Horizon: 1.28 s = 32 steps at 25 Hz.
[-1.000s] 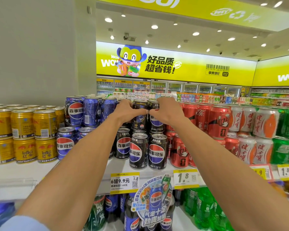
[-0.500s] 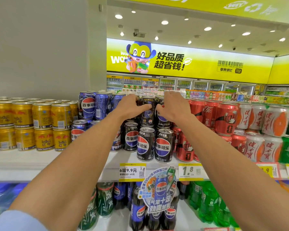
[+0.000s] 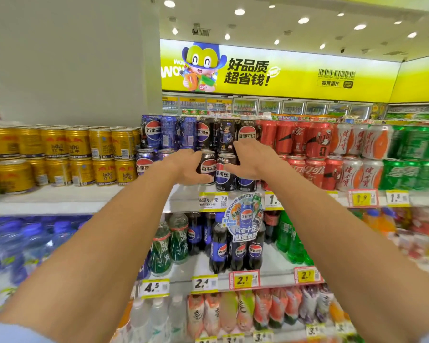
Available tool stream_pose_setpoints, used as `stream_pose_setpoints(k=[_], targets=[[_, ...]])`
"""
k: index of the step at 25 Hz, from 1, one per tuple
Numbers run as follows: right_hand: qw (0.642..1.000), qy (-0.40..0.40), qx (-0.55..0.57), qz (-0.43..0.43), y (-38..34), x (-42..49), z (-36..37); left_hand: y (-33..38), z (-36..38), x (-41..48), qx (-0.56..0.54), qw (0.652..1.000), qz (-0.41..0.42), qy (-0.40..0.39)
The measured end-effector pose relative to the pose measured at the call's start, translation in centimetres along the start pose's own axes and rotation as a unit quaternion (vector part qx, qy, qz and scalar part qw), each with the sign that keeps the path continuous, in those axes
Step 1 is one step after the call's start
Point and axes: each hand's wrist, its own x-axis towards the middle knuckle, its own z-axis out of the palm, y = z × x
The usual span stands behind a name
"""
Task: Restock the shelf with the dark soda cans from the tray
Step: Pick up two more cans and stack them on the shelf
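Head view: a white shelf (image 3: pixel 60 198) carries gold cans (image 3: pixel 67 154) at left, red cans (image 3: pixel 307 144) at right, and the dark soda cans (image 3: pixel 229 136) stacked two high between them. The left hand (image 3: pixel 183 167) touches the lower front can (image 3: pixel 208 167), fingers curled loosely beside it. The right hand (image 3: pixel 249 160) rests spread against the neighbouring dark cans, gripping none.

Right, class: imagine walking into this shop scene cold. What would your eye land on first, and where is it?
Probably the two bare arms reaching in from the bottom, the left hand and right hand at the dark soda cans mid-shelf. Behind, a bright yellow banner with a cartoon mascot spans the back wall. Gold cans stack on the left, red cans on the right.
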Motion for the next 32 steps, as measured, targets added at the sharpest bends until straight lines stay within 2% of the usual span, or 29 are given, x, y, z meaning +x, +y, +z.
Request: stream_pose_setpoints(k=[3,6,16,26,32], targets=[[0.996,-0.082,0.004,0.023,-3.6,-5.1,-0.8,0.6,0.9,-6.0,-0.023,0.999,0.027,-0.005],[0.987,-0.149,0.005,0.055,-7.8,-10.5,-0.5,0.9,2.7,-12.2,-0.045,0.997,0.029,-0.054],[0.964,-0.262,0.034,0.043,-17.0,-21.4,6.5,2.7,14.7,-23.6,-0.106,0.979,0.021,-0.171],[0.932,-0.339,0.112,-0.067,-30.7,-29.1,25.9,-1.0,35.6,-36.5,-0.169,0.940,-0.085,-0.284],[0.888,-0.410,0.174,-0.113,-40.2,-36.7,38.9,-4.2,49.9,-46.7,-0.186,0.908,-0.194,-0.322]])
